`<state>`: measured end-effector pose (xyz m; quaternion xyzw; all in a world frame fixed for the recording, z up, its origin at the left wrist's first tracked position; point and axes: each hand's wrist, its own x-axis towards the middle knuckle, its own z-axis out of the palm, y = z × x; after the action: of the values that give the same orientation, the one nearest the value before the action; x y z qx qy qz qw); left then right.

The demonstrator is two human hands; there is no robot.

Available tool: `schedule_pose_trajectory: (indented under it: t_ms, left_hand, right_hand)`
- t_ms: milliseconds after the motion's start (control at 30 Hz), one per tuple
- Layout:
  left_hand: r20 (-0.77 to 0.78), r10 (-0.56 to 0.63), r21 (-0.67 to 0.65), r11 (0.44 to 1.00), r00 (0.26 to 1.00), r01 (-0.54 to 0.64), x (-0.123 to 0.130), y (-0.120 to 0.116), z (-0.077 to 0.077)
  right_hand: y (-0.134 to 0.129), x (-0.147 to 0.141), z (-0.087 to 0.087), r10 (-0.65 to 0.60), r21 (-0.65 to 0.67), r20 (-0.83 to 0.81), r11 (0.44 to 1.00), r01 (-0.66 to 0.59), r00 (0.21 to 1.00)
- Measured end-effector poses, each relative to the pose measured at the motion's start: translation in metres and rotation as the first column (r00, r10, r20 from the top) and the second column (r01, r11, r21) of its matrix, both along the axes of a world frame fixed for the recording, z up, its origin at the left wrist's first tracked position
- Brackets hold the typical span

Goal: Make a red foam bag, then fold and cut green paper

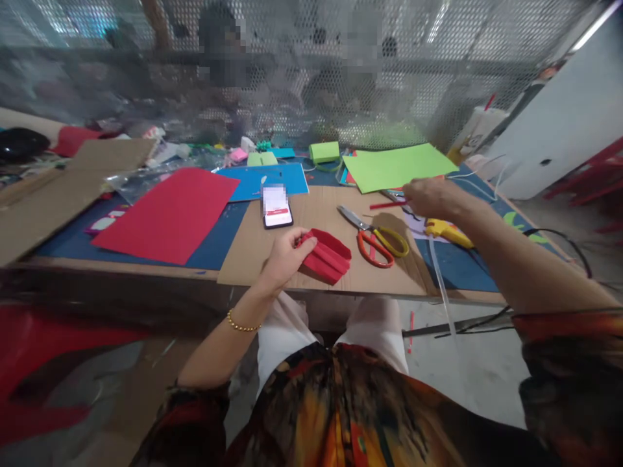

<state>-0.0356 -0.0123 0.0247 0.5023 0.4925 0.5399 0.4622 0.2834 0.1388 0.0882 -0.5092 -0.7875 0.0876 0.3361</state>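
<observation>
My left hand [290, 255] pinches the edge of a red folded piece [327, 257], which looks like pleated paper or felt, just above the cardboard at the table's front. Farther right, my right hand [431, 197] is closed, and a thin red strip [388, 205] sticks out from its fingertips. Between the hands lies a pair of scissors [372, 237], partly open, with one orange and one yellow handle. A yellow glue gun [448, 231] rests below my right wrist, a clear glue stick trailing from it over the table edge.
The cardboard sheet [253, 256] covers the middle of the table. A phone [277, 206] lies on it. Red paper [170, 217] and a blue sheet [272, 181] are to the left; a green sheet [402, 167] lies behind my right hand. A perforated metal screen [292, 84] stands behind.
</observation>
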Motion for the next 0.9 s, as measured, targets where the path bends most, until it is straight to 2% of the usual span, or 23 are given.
schedule_pose_trajectory:
  t_ms: [100,133,200,267,433,533,633,733,800,900]
  left_hand:
    - [-0.021,-0.028,-0.004,1.000,0.999,0.028,0.001,-0.007,0.005]
    - [-0.023,-0.041,-0.011,0.999,0.999,0.041,0.002,-0.010,0.007]
    - [-0.020,-0.062,-0.023,0.998,0.998,0.061,0.004,-0.018,0.012]
    - [-0.016,-0.095,-0.049,0.994,0.995,0.094,0.005,-0.028,0.018]
    - [-0.031,-0.336,-0.122,0.936,0.941,0.330,0.003,-0.053,0.031]
    - [-0.070,-0.400,-0.148,0.910,0.914,0.387,-0.002,-0.057,0.031]
    - [-0.131,-0.441,-0.208,0.888,0.888,0.410,-0.008,-0.052,0.027]
    - [-0.154,-0.478,-0.228,0.869,0.865,0.439,-0.012,-0.047,0.025]
    - [-0.158,-0.467,-0.217,0.876,0.870,0.431,-0.012,-0.046,0.027]
    - [-0.140,-0.428,-0.190,0.897,0.893,0.400,-0.007,-0.047,0.031]
  right_hand:
    - [-0.025,0.000,0.020,0.052,-0.118,0.056,0.992,-0.045,0.997]
    - [-0.037,-0.004,0.026,0.110,-0.175,0.028,0.979,-0.104,0.993]
    - [-0.067,-0.016,0.033,0.229,-0.279,-0.139,0.924,-0.260,0.963]
    - [-0.099,-0.031,0.032,0.287,-0.349,-0.337,0.846,-0.402,0.897]
    - [-0.169,-0.056,0.011,0.224,-0.363,-0.576,0.792,-0.491,0.786]
    - [-0.192,-0.056,-0.006,0.132,-0.372,-0.641,0.808,-0.457,0.756]
    - [-0.198,-0.047,-0.017,0.107,-0.347,-0.621,0.851,-0.395,0.776]
    - [-0.194,-0.042,-0.018,0.105,-0.300,-0.511,0.908,-0.292,0.853]
    - [-0.190,-0.047,-0.015,0.096,-0.255,-0.433,0.940,-0.225,0.896]
    - [-0.188,-0.065,-0.013,0.141,-0.253,-0.374,0.936,-0.246,0.917]
